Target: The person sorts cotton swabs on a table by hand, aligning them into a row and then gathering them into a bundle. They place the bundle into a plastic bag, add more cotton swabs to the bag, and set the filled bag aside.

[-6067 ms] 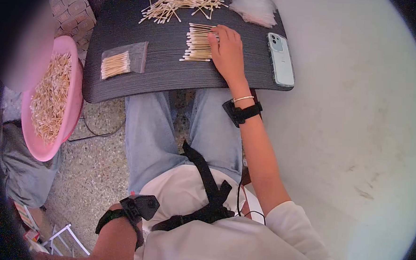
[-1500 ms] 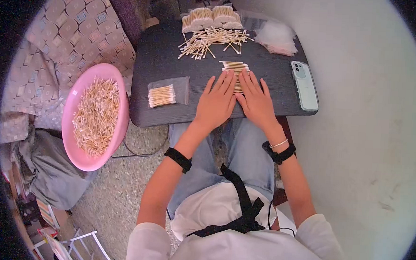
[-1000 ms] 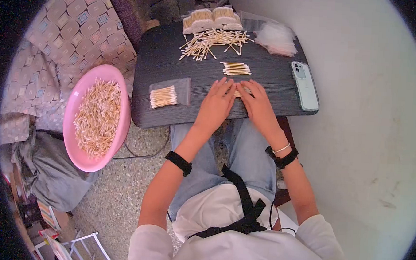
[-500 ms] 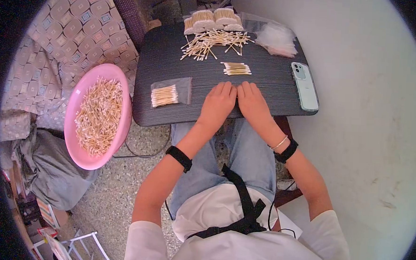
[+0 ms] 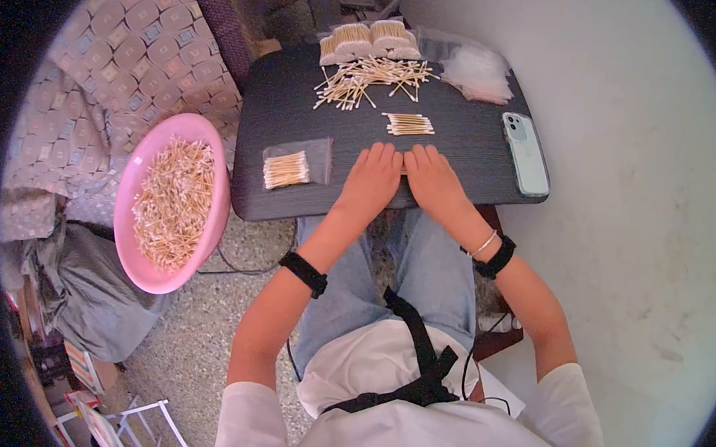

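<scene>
My left hand (image 5: pixel 373 174) and my right hand (image 5: pixel 433 177) are side by side near the front edge of the black table, fingers curled and pressed down. Between them shows a sliver of tan sticks, apparently cotton swabs (image 5: pixel 404 170); the hands hide the rest. Just beyond my fingers lies a small row of cotton swabs (image 5: pixel 410 124). To the left rests a clear plastic bag (image 5: pixel 319 161) with a neat bundle of swabs (image 5: pixel 285 169). Farther back, loose swabs (image 5: pixel 365 81) are scattered in a heap.
Packed swab bundles (image 5: pixel 367 42) stand at the back of the table (image 5: pixel 474 169). Clear bags (image 5: pixel 477 74) are piled at the back right, and a pale green phone (image 5: pixel 526 155) lies at the right edge. Left of the table is a pink basin (image 5: pixel 125 211) full of swabs.
My hands have drawn slightly apart, and a tan strip now shows between them. The whole view has shifted down a little; the things on the table keep their places.
</scene>
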The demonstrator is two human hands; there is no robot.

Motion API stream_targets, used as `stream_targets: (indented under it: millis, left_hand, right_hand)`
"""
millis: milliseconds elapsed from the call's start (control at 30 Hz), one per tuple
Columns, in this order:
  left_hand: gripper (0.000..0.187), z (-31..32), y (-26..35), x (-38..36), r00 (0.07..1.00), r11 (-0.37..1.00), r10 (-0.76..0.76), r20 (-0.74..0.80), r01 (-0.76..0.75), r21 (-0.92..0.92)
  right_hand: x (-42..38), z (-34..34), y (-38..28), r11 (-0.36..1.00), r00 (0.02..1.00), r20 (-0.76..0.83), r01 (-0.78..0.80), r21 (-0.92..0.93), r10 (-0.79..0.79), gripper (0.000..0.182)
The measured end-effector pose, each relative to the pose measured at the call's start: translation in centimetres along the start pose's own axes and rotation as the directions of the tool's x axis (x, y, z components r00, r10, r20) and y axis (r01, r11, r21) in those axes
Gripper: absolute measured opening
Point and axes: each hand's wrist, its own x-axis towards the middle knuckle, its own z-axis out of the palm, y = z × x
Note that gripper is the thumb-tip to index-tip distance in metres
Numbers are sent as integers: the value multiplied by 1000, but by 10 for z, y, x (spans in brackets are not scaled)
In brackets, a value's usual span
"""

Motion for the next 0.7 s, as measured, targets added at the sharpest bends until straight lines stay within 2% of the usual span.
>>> stream_targets:
  millis: [100, 200, 267, 367, 467, 500, 567, 600, 667, 700]
  left_hand:
    - [15, -3, -4, -11, 999, 984, 27, 24, -22, -180]
    - [17, -17, -4, -23, 997, 947, 49, 67, -25, -321]
    - [24, -38, 1, -28, 987, 929, 33, 154, 26, -368]
    - [40, -41, 5, -41, 974, 744, -37, 223, 176, -645]
    - [49, -85, 5, -43, 942, 702, 142, 304, 121, -702]
    - [46, -87, 7, -44, 963, 634, 104, 248, 127, -763]
    - [41, -89, 11, -45, 990, 483, 13, 143, 119, -868]
    - [37, -84, 16, -46, 984, 347, -72, 161, 176, -921]
    - [33, -70, 30, -46, 947, 44, -225, 228, 244, -969]
    - [32, -73, 38, -45, 931, 39, -283, 230, 251, -967]
  right_hand:
    - [-6, -14, -8, 1000, 1000, 21, 18, 20, -19, 11]
    - [-13, -25, -15, 989, 999, 43, 22, 145, -28, 11]
    - [-18, -32, -19, 977, 991, 124, 12, 215, -39, 13]
    - [-25, -53, -22, 945, 939, 336, -43, 324, -72, 15]
    - [-28, -75, -31, 869, 851, 520, -196, 454, -80, 18]
    - [-29, -78, -32, 830, 818, 569, -259, 494, -83, 19]
    - [-31, -77, -33, 741, 821, 542, -248, 624, -181, 19]
    - [-32, -77, -33, 688, 822, 522, -243, 684, -228, 20]
    - [-31, -82, -40, 584, 882, 436, -260, 769, -180, 24]
    - [-30, -84, -43, 529, 907, 393, -262, 807, -150, 27]
